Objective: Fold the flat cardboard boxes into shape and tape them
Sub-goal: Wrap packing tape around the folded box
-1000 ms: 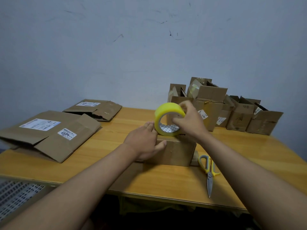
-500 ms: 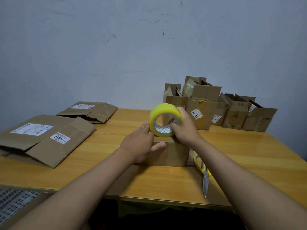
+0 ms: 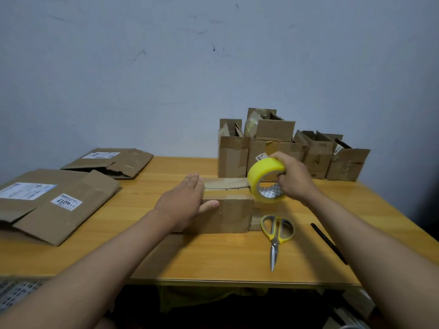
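Note:
A small folded cardboard box (image 3: 229, 213) stands in the middle of the wooden table (image 3: 213, 257), its top flaps closed. My left hand (image 3: 185, 201) lies flat on the box's left end, fingers straight and thumb against the front face. My right hand (image 3: 295, 178) grips a yellow roll of tape (image 3: 266, 180), which sits at the box's right top edge. A strip of tape seems to run along the top seam. Two flat cardboard boxes (image 3: 50, 203) (image 3: 111, 161) lie on the table's left side.
Several folded boxes (image 3: 275, 148) are stacked at the back right against the wall. Yellow-handled scissors (image 3: 275, 236) lie just right of the box, and a black pen (image 3: 329, 243) lies further right. The table's front edge runs close to my arms.
My right hand has drawn the tape roll from the box's left part across to its right edge. My left hand has flattened on the left end, uncovering the top seam.

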